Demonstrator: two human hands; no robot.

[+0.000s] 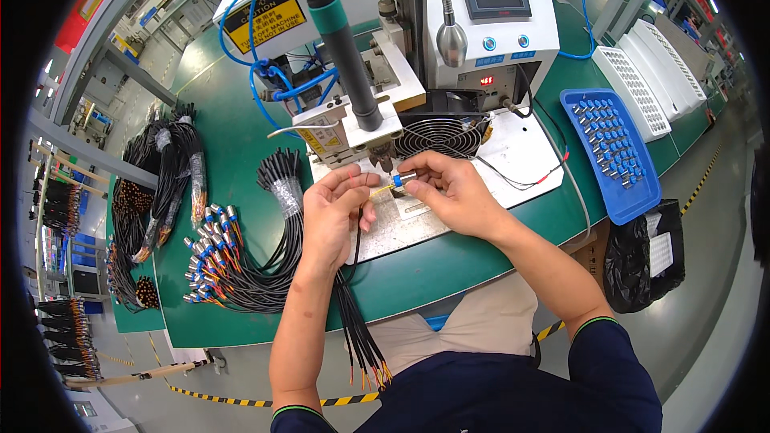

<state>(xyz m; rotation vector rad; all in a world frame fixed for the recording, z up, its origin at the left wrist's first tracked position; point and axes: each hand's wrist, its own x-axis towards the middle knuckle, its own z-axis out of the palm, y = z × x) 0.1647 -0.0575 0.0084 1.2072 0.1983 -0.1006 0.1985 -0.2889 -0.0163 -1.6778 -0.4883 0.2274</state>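
Observation:
My right hand pinches a small cylindrical connector, silver with a blue end, between thumb and fingers. A thin yellow wire runs from it to my left hand, whose thumb and fingers close on the wire. Its black cable hangs down below that hand. Both hands are just under the metal tip of a bench machine. To the left, a bundle of black cables lies bent on the green table, and many of its ends carry silver-and-blue connectors.
A blue tray of connectors stands at the right, by white perforated trays. Behind my hands sits a fan. More cable bundles lie far left. Loose cables hang over the front edge. A black-lined bin stands lower right.

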